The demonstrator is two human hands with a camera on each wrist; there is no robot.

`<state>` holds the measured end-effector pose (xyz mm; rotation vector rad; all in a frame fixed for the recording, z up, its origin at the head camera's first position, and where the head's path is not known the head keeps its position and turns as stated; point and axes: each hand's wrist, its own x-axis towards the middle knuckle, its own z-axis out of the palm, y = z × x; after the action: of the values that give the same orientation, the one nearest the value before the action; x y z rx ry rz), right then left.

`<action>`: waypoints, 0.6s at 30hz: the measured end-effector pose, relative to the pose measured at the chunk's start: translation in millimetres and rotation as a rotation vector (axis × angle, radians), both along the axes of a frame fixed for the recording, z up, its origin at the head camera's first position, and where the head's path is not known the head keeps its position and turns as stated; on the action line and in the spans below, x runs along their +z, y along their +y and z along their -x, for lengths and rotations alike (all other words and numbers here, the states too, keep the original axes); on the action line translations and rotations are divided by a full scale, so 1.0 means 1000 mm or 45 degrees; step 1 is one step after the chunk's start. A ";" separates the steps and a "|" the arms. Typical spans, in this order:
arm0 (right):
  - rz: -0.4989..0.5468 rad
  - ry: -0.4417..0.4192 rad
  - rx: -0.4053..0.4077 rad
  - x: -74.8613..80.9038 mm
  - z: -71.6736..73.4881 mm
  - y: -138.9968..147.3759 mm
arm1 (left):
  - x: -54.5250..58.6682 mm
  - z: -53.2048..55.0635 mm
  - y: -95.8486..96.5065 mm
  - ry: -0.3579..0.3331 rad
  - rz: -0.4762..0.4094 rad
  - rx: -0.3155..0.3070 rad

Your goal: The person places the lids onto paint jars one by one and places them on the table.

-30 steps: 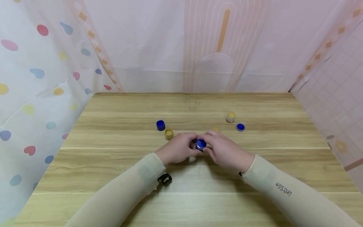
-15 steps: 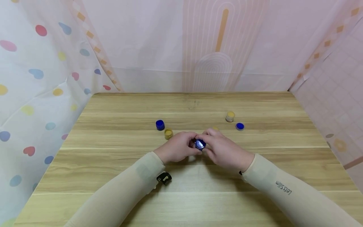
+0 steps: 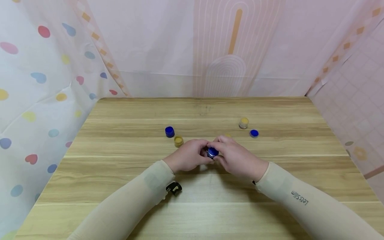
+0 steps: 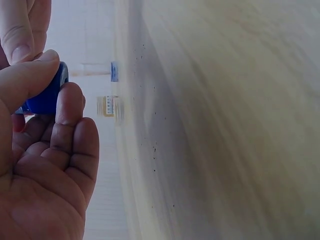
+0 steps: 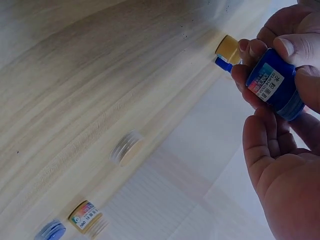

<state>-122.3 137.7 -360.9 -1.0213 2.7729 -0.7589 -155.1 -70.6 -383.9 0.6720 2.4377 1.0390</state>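
Note:
Both hands meet around a small blue gouache paint jar (image 3: 212, 152) above the middle of the table. Its white label faces the right wrist camera, where the jar (image 5: 272, 82) leans at a slant. My left hand (image 3: 189, 155) grips the jar's body between thumb and fingers. From the other side, my right hand (image 3: 240, 159) pinches it near the clear-rimmed lid end. Fingers hide part of the jar in every view. Just beyond the left hand stand a yellow paint jar (image 3: 178, 141) and a blue paint jar (image 3: 169, 132), both apparently without lids.
At the back right are a yellow jar with a clear top (image 3: 244, 123) and a loose blue lid (image 3: 254, 133). A yellow-stained clear lid (image 5: 126, 148) lies behind the right hand, mostly hidden in the head view. Patterned cloth (image 3: 156, 50) hangs along the table's back edge.
Both hands keep their hold in nearly the same place. The shine on the jar's top has shifted, as the jar tips slightly. Nothing else on the table has moved.

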 end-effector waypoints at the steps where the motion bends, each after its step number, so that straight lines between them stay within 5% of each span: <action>1: 0.000 0.001 0.002 0.000 0.000 0.000 | 0.000 0.000 0.000 -0.006 -0.003 -0.001; 18: 0.087 -0.034 -0.099 -0.003 0.001 -0.003 | -0.005 0.000 -0.001 -0.025 -0.078 0.066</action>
<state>-123.6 135.0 -363.5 -0.9116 2.7960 -0.8765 -155.0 -71.4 -389.0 0.6180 2.4269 1.1396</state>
